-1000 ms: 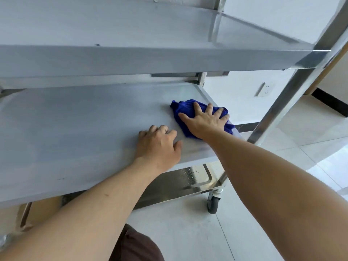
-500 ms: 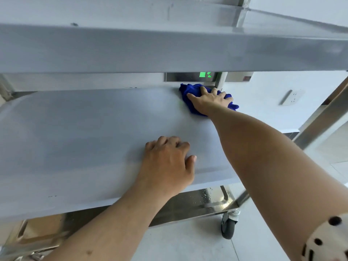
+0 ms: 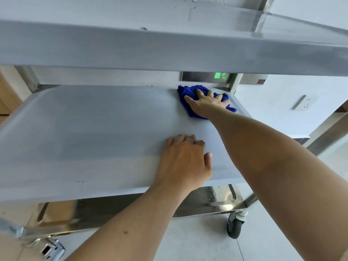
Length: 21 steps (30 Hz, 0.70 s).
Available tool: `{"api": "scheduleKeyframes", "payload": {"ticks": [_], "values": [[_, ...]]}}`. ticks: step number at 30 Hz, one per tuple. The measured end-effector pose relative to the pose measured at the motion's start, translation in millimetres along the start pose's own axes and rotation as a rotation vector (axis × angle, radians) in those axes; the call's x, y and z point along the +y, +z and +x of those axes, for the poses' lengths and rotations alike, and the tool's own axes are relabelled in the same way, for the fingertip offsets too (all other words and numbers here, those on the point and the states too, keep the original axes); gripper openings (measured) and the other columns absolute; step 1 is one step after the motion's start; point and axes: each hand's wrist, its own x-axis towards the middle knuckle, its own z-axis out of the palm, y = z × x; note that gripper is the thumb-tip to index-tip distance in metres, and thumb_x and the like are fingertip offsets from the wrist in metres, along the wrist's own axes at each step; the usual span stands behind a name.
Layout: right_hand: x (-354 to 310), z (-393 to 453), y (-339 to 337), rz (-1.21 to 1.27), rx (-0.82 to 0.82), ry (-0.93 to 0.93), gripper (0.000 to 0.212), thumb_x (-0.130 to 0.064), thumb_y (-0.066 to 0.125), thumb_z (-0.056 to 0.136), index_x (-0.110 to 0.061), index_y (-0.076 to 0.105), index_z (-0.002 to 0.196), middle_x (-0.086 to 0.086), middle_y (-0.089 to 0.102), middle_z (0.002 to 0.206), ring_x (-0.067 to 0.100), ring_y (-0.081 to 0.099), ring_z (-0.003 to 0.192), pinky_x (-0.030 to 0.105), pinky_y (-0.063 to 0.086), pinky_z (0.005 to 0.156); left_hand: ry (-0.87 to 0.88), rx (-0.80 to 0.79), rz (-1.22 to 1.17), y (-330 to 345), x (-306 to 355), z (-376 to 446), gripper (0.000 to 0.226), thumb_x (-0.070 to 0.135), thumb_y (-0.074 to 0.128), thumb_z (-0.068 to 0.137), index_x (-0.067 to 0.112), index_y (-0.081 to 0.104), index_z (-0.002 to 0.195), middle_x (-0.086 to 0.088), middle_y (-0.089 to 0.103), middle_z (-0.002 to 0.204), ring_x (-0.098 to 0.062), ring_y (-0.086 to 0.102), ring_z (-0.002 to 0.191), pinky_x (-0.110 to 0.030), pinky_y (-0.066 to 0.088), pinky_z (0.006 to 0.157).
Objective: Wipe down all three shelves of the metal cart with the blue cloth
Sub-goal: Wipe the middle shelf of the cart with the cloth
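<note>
The metal cart's middle shelf (image 3: 90, 132) fills the centre of the head view, under the top shelf (image 3: 169, 48). A crumpled blue cloth (image 3: 185, 93) lies at the middle shelf's far right corner. My right hand (image 3: 209, 103) presses flat on the cloth with its fingers spread. My left hand (image 3: 185, 161) rests on the shelf near the front edge, its fingers bent at the knuckles, with nothing in it. The shiny bottom shelf (image 3: 212, 198) shows below, with water drops on it.
A caster wheel (image 3: 234, 226) stands on the tiled floor at the cart's front right, another caster (image 3: 50, 249) at the lower left. The cart's right post (image 3: 327, 132) rises at the right. A wall socket (image 3: 305, 102) sits on the white wall behind.
My right hand has pushed the blue cloth from the shelf's front right to its far right corner. My left hand has stayed on the shelf near the front edge.
</note>
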Motion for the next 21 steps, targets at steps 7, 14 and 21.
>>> {"api": "scheduleKeyframes", "payload": {"ticks": [7, 14, 21], "values": [[-69, -43, 7, -0.041, -0.061, -0.187, 0.076, -0.085, 0.017, 0.085, -0.051, 0.015, 0.153, 0.002, 0.015, 0.166, 0.042, 0.011, 0.149, 0.066, 0.011, 0.113, -0.118, 0.163, -0.076, -19, -12, -12, 0.029, 0.021, 0.046, 0.080, 0.019, 0.033, 0.055, 0.004, 0.037, 0.053, -0.026, 0.048, 0.062, -0.032, 0.028, 0.060], [-121, -58, 11, -0.053, -0.083, -0.176, 0.079, -0.087, 0.015, 0.083, -0.053, 0.013, 0.154, -0.001, 0.011, 0.167, 0.042, 0.008, 0.149, 0.066, 0.010, 0.113, -0.281, 0.141, 0.040, -60, -146, -60, 0.031, 0.040, 0.046, 0.089, 0.020, 0.070, 0.093, 0.002, 0.070, 0.092, -0.024, 0.060, 0.093, -0.037, 0.048, 0.081], [-234, -85, 26, -0.062, -0.086, -0.299, 0.080, -0.088, 0.014, 0.083, -0.051, 0.012, 0.155, 0.001, 0.010, 0.168, 0.043, 0.008, 0.150, 0.067, 0.009, 0.115, -0.480, 0.208, 0.125, -88, -259, -146, 0.033, 0.045, 0.044, 0.089, 0.025, 0.070, 0.090, 0.008, 0.072, 0.091, -0.017, 0.063, 0.088, -0.037, 0.053, 0.082]]}}
